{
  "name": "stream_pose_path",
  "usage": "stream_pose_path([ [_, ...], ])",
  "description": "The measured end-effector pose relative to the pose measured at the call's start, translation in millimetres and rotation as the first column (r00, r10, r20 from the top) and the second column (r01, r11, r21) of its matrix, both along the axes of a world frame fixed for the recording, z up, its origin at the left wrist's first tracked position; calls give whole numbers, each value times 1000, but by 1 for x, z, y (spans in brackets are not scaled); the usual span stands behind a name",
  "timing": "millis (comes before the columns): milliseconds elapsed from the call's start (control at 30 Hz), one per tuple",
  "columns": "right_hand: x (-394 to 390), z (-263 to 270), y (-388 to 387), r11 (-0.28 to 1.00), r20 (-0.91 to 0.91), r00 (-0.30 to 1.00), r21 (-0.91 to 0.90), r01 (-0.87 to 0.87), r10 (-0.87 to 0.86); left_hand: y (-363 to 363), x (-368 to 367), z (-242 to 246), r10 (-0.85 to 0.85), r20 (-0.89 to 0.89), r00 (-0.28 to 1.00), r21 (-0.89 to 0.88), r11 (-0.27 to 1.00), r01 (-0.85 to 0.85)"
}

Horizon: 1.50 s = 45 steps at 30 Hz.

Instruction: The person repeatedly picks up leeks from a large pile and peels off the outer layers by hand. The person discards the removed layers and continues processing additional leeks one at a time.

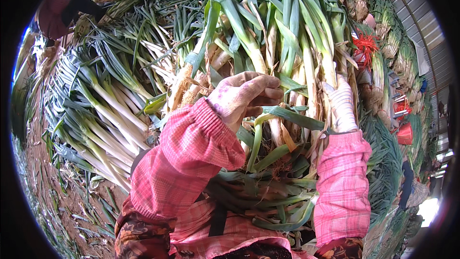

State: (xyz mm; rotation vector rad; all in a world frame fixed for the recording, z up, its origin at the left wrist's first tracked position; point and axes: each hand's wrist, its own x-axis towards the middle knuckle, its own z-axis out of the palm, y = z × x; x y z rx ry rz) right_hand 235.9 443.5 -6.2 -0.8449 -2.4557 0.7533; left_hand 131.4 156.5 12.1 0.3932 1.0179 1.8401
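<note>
Untrimmed leeks (287,43) with broad green leaves and dry, papery outer skins stand in a thick pile before me. My left hand (244,95), in a stained pale glove, hovers over the lower stalks with its fingers bent and apart; I see nothing held in it. Close to its fingertips lies a loose green leaf (293,85). On the right side of the pile my right hand (339,104), in a striped glove, grips a leek stalk (329,66), thumb along its pale part. Torn leaves (284,221) and a bent green leaf (256,144) lie below the hands, by my lap.
Cleaned leeks (111,126) with white shanks lie in a heap at left, on an earthen floor (46,165) strewn with scraps. Red ties (364,46), a red container (405,133) and more leek bundles (390,36) are at right. Another person (54,12) is at upper left.
</note>
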Motion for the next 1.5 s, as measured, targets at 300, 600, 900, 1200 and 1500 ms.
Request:
stream_pose_path([
  [300, 53, 17, -96, 895, -399, 917, -414, -168, -13, 24, 14, -8, -29, -38, 999, -47, 998, 28],
  [600, 69, 30, -168, 902, -207, 941, -289, -322, 269, 29, 13, -18, 13, 61, 998, 306, 952, -31],
  [900, 24, 49, -173, 670, -506, 819, -511, -538, 271, 21, 21, -27, -52, -58, 997, 452, 889, 73],
  [1200, 81, 39, -161, 824, -221, 893, -348, -447, 391, 5, -16, -12, 210, 249, 945, 444, 843, -305],
  [1500, 201, -27, -29, 965, -102, 964, -121, 231, -244, -18, -44, 0, 131, 299, 945, 666, 681, -305],
])
